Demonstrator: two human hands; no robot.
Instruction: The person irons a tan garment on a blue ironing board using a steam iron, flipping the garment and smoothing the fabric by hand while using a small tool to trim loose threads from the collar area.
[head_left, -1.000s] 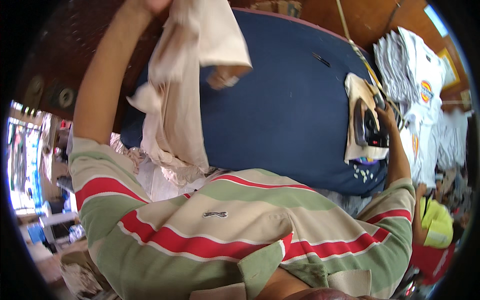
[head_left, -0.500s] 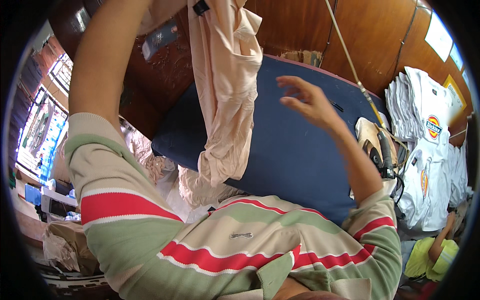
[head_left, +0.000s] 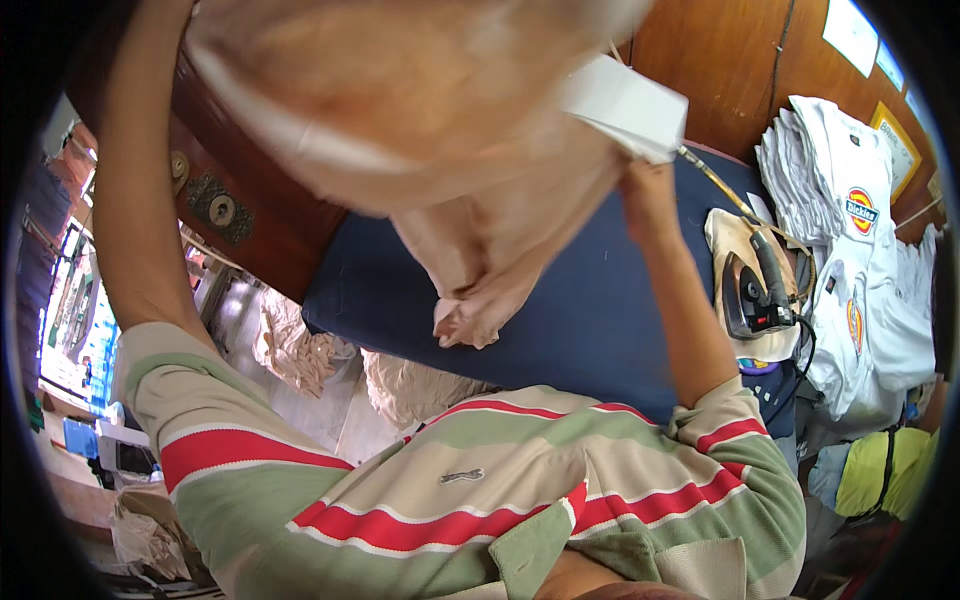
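A peach-coloured garment (head_left: 480, 240) is spread in the air over the dark blue padded table (head_left: 580, 320), its upper part smeared by motion. My right hand (head_left: 648, 195) is closed at the garment's right edge, fingers partly hidden. Just above that hand a flat white card or panel (head_left: 635, 110) stands against the cloth; whether my fingers also touch it I cannot tell. My left arm (head_left: 145, 190) reaches up past the top left edge, and its hand is out of the picture. The garment's lower tip hangs close over the table's near edge.
An iron (head_left: 755, 295) with a cord rests on a beige pad at the table's right. Beyond it hang white shirts (head_left: 850, 200). Peach cloth piles (head_left: 295, 340) lie below the table's near left. A dark wooden door (head_left: 260, 200) with a lock stands left.
The garment has swung from hanging narrow to spread wide across the table. My right hand, open and apart before, is now closed at its right edge. The white card has come into view.
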